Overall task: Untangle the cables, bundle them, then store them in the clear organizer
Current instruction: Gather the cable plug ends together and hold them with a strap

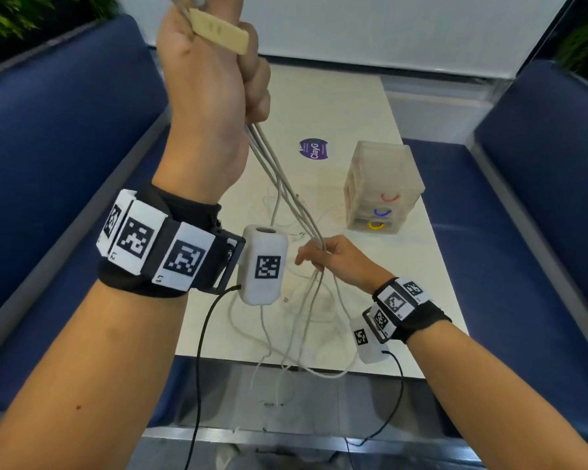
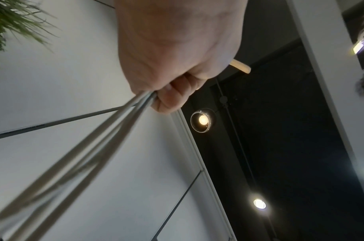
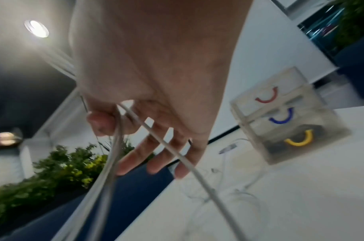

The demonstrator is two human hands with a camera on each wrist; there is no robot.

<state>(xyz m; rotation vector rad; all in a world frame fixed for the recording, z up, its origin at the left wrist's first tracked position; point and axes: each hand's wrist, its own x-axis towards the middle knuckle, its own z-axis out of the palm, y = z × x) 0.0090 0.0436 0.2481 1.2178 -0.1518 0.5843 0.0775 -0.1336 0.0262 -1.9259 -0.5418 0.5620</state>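
Fingers of the left hand curled tight into a fist round a bunch of white cables, pinning them against the palm. Raised high above the surface, wrist up, back of hand toward the head camera. Beige strap sticking out sideways from the top of the fist, held there along with the cable ends. From the left wrist view, cables leaving the underside of the fist as a taut, blurred fan.

Fingers of the right hand partly spread and only loosely bent, pointing down and toward the left; thumb pressed against several strands, pinching them to the side of the forefinger, one more cable crossing over the outer fingers. Held low, just above the surface, forearm reaching in from the right, catching the same bunch further down its length. Stretched straight between the two hands, then dropping slack below the right one: loops lying on the surface, some ends hanging over the near edge.

Clear organizer standing upright on the surface beyond the right hand, well apart from the cables in hand, three drawers stacked with red, blue and yellow handles top to bottom. Purple sticker on the surface just left of it. Blue benches on both sides.
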